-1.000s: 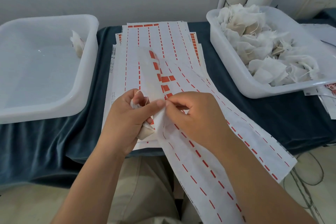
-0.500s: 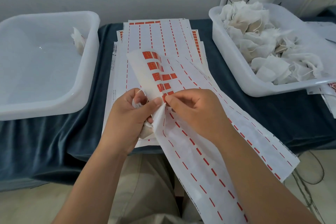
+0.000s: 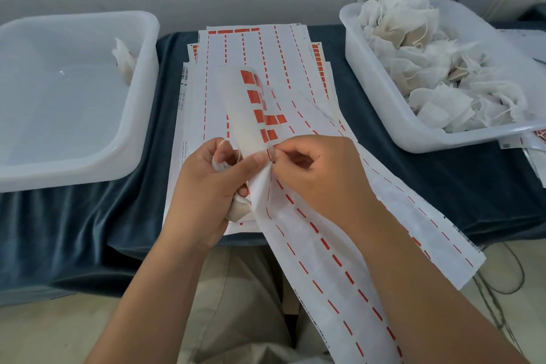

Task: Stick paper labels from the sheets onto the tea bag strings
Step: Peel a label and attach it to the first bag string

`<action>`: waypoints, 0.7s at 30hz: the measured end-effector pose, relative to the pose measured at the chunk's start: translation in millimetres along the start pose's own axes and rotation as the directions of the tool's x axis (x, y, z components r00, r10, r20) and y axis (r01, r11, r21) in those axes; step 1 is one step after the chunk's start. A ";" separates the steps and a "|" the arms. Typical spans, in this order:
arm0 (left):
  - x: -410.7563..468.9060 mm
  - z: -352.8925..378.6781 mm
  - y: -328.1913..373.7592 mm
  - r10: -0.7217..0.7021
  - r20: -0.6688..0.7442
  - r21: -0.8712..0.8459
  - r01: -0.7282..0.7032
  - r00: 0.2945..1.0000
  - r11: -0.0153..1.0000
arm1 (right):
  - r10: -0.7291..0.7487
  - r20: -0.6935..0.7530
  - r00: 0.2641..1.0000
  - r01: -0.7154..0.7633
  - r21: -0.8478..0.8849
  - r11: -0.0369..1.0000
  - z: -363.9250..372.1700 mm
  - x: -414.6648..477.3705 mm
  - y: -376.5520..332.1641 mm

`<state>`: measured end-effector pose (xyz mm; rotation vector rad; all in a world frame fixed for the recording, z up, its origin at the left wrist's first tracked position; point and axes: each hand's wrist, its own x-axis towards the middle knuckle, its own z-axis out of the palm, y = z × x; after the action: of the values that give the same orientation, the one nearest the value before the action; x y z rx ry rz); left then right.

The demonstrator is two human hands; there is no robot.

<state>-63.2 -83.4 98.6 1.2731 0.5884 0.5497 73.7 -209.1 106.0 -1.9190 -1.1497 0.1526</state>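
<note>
I see the tub [image 3: 146, 68] at upper left holding a lone bag [image 3: 124, 63], at centre the left hand [image 3: 206, 186] curled round a tea bag [image 3: 237, 211] and bending the label sheet [image 3: 325, 245] back so the right hand [image 3: 319, 174] can pinch a red label [image 3: 271, 153] free, spare bags [image 3: 428, 68] piled upper right.

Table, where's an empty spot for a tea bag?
Bare blue cloth lies between the left tub and the label sheets, and in front of the right tub. The left tub is nearly empty. Sheets crowd the middle, tea bags the right tub.

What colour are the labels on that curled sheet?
Orange-red labels, clearest in the head view.
</note>
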 end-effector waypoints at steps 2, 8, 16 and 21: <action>-0.3 -1.0 -0.4 -0.023 0.008 -0.046 0.024 1.000 0.999 | 0.065 0.004 0.998 -0.065 0.070 0.995 -1.8 0.0 -0.2; -5.1 -1.6 4.1 0.017 -0.109 0.150 0.000 0.994 0.989 | 0.268 0.101 0.958 -0.285 0.240 0.928 2.3 0.3 6.2; -1.4 -9.6 -1.6 0.027 -0.177 0.178 0.005 0.984 0.984 | 0.348 0.072 0.935 -0.350 0.361 0.864 3.9 -0.6 19.3; 12.7 -29.4 -10.5 -0.013 -0.304 0.226 0.085 0.953 0.970 | 0.677 0.105 0.728 -0.301 0.937 0.178 -9.7 -2.2 38.5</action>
<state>-73.2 -56.2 81.5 1.4051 0.9622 0.6517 102.6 -224.4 83.3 -1.0662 0.0307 0.6651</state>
